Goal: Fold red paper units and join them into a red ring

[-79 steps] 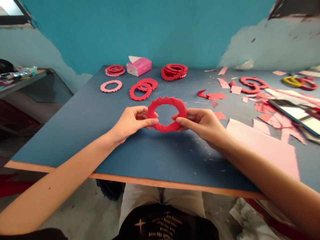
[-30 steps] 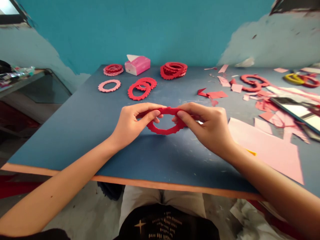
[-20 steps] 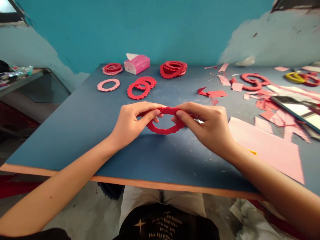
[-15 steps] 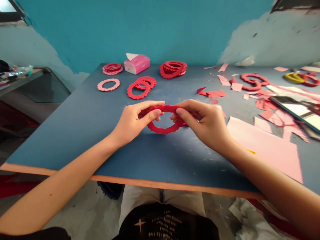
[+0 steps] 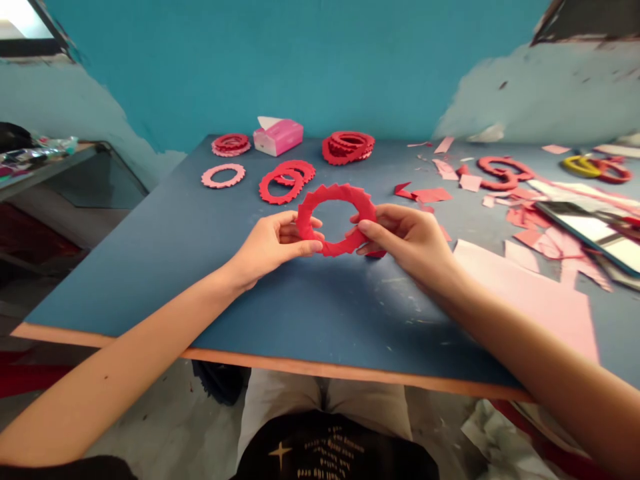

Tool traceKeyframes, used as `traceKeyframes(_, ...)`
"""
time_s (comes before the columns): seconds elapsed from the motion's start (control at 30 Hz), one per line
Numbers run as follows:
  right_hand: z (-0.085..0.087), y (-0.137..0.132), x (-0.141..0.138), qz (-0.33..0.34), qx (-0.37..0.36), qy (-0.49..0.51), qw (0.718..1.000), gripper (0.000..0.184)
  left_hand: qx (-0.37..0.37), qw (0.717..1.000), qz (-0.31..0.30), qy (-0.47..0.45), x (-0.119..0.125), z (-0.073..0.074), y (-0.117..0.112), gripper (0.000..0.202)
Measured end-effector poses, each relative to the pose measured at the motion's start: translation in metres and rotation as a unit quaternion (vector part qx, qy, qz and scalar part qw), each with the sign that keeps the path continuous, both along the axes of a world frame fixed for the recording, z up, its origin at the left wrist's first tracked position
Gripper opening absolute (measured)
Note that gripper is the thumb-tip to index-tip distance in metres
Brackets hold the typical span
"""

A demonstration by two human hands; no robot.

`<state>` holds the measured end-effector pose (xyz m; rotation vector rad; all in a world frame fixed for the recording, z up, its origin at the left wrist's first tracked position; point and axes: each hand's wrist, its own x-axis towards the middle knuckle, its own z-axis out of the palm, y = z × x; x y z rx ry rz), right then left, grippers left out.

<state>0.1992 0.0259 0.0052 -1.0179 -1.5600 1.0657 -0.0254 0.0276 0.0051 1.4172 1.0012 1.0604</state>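
A red folded-paper ring (image 5: pixel 336 193) with a toothed outer edge is held up above the blue table, its open middle facing me. My left hand (image 5: pixel 280 243) pinches its lower left side, thumb in front and fingers behind. On the right side, my right hand (image 5: pixel 407 237) grips the ring between thumb and fingers. A small red piece (image 5: pixel 375 254) shows just under the right fingers; what it is cannot be made out. Behind the held ring lie two overlapping red rings (image 5: pixel 280 199) and, to their left, a pink ring (image 5: pixel 223 176).
Ring stacks (image 5: pixel 349 148) and a pink tissue box (image 5: pixel 278 137) stand along the back. Paper scraps (image 5: pixel 550 241), a pink sheet (image 5: pixel 530 300), a phone-like flat device (image 5: pixel 590 230) and yellow-handled scissors (image 5: pixel 583 166) spread over the right side of the blue table (image 5: pixel 200 267).
The red ring has been tilted upright so its face shows fully. My left hand has slid from its top to its lower left side; the right hand keeps hold at the right.
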Motion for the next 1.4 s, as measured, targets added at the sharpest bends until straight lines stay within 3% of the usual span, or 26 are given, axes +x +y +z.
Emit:
traceKeyframes(0.1, 0.002, -0.001, 0.0, 0.01, -0.017, 0.007, 1.0, 0.023, -0.013, 1.0, 0.002, -0.014, 0.002, -0.001, -0.001, 0.043)
traceKeyframes(0.33, 0.002, 0.002, 0.004, 0.042, -0.027, -0.024, 0.998, 0.027, 0.035, 0.999, -0.012, 0.001, -0.001, -0.003, 0.0, 0.036)
traceKeyframes(0.5, 0.005, 0.001, 0.005, -0.023, 0.095, -0.09, 0.991, 0.032, 0.188, 0.973, 0.029, 0.13, -0.006, 0.001, -0.002, 0.033)
traceKeyframes(0.6, 0.008, 0.0, 0.005, -0.042, 0.141, -0.101, 0.984, 0.017, 0.252, 0.952, 0.041, 0.172, -0.007, 0.003, -0.003, 0.035)
traceKeyframes(0.67, 0.008, -0.001, 0.006, -0.043, 0.139, -0.103, 0.984, 0.009, 0.253, 0.954, 0.052, 0.151, -0.007, 0.004, -0.004, 0.043)
traceKeyframes(0.8, 0.008, -0.003, 0.005, -0.025, 0.101, -0.077, 0.992, 0.012, 0.249, 0.96, 0.081, 0.1, -0.007, 0.003, -0.003, 0.048)
traceKeyframes(1.17, 0.004, 0.001, 0.005, -0.014, 0.072, -0.048, 0.996, 0.014, 0.226, 0.97, 0.029, 0.08, -0.011, 0.002, -0.001, 0.045)
traceKeyframes(1.4, 0.007, -0.003, 0.003, -0.064, 0.182, -0.135, 0.972, 0.019, 0.308, 0.932, 0.05, 0.184, -0.01, 0.002, -0.003, 0.047)
